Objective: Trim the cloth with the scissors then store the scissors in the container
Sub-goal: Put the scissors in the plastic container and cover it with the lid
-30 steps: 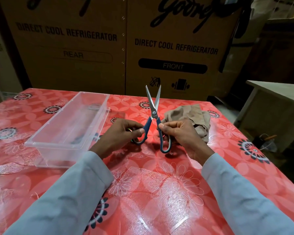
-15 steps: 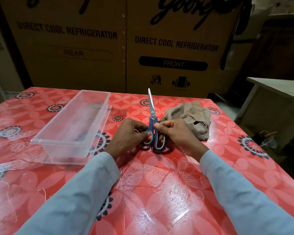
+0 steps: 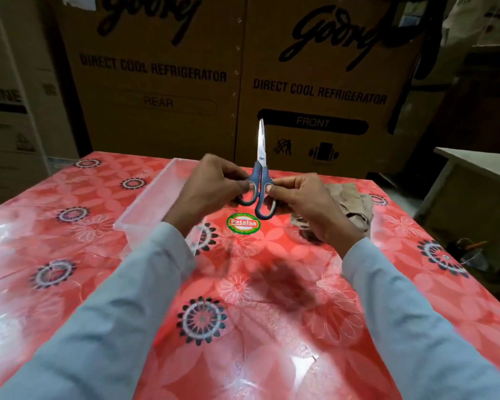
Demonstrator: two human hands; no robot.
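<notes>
Scissors (image 3: 260, 180) are held upright above the counter (image 3: 272, 327), blades closed, tip pointing up, blue handles low. L hand (image 3: 211, 192) grips the left handle loop, fingers (image 3: 243, 184) curled and pinching it. R hand (image 3: 303, 200) grips the right handle loop, thumb and fingers pinched on it. Clear plastic container (image 3: 156, 200) is seen at the left, partly hidden behind the L hand; contents cannot be told, the view is blurred there, and no item is made out through the walls. Cloth (image 3: 355, 209) is found crumpled on the counter, right of and behind the R hand, apart from the container. A round green/red sticker (image 3: 243, 223) is noted on the counter covering, just below the handles. Cardboard refrigerator boxes (image 3: 243, 82) are stacked behind the counter.
</notes>
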